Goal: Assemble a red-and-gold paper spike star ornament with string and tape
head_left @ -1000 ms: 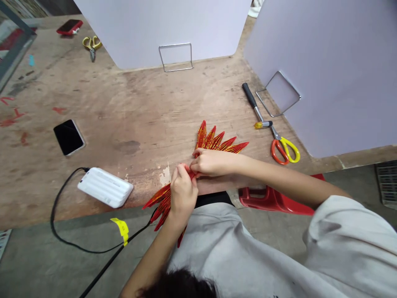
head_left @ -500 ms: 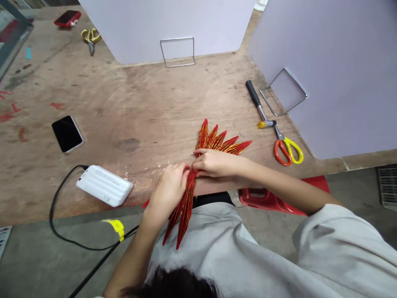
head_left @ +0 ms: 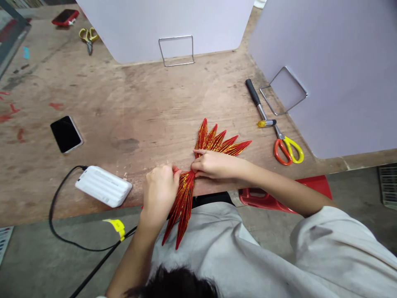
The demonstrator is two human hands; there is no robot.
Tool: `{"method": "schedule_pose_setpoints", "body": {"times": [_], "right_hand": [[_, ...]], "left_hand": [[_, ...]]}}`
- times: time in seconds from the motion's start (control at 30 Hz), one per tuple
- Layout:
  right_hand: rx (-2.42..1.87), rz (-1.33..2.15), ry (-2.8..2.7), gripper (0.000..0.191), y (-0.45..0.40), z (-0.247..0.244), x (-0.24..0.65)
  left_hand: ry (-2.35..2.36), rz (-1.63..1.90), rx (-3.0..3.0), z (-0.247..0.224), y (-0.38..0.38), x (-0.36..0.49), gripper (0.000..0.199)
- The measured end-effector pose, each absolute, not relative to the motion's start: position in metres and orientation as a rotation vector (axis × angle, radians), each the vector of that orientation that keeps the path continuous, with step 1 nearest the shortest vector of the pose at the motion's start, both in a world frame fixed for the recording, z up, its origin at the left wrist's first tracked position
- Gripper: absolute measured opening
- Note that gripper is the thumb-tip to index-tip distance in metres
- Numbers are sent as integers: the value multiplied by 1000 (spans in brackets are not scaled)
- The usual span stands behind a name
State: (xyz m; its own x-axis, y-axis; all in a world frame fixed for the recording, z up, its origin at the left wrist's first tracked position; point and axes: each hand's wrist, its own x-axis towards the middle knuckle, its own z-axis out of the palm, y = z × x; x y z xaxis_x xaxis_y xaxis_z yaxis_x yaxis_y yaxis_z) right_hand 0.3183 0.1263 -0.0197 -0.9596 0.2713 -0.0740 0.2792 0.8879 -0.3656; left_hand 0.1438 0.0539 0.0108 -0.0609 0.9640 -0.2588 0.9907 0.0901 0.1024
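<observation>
Red fan [head_left: 189, 182] pinched at the table edge

The right hand [head_left: 217, 163] is shut in a tight pinch on the middle of the fan, with thumb and fingers close together. The left hand [head_left: 159, 192] is curled up just beside it, and its fingers [head_left: 173, 169] nip a red bit at the join. The fan lies at the near edge of the table [head_left: 124, 82]. Its far spikes [head_left: 217, 142] stand spread out wide, like a bird's tail. Its near spikes [head_left: 182, 211] are pressed in one tight bunch, hanging past the edge. So one side looks done, and the other side looks left to do. Off to the right sit scissors [head_left: 287, 151] and a small hammer [head_left: 257, 103]. To the left lie a white power bank [head_left: 104, 186] and a phone [head_left: 66, 134].
</observation>
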Motion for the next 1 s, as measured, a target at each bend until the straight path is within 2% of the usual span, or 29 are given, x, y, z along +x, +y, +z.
{"method": "schedule_pose_setpoints", "body": {"times": [0.17, 0.3, 0.57, 0.77, 0.9, 1.0], "right_hand": [[480, -630, 3070, 19, 124, -25, 320], [484, -746, 3083, 23, 122, -26, 321], [471, -804, 3145, 19, 121, -29, 326], [862, -465, 3339, 27, 93, -42, 329], [1086, -219, 3387, 22, 61, -57, 332], [1253, -188, 3357, 20, 43, -67, 333]], "left_hand": [[1964, 332, 1952, -9, 41, 157, 16], [1850, 539, 1833, -21, 38, 164, 8], [1810, 556, 1850, -22, 34, 169, 8], [1870, 558, 1966, -27, 30, 176, 9], [1861, 520, 2008, -27, 30, 179, 11], [1889, 467, 1998, -29, 29, 182, 11]]}}
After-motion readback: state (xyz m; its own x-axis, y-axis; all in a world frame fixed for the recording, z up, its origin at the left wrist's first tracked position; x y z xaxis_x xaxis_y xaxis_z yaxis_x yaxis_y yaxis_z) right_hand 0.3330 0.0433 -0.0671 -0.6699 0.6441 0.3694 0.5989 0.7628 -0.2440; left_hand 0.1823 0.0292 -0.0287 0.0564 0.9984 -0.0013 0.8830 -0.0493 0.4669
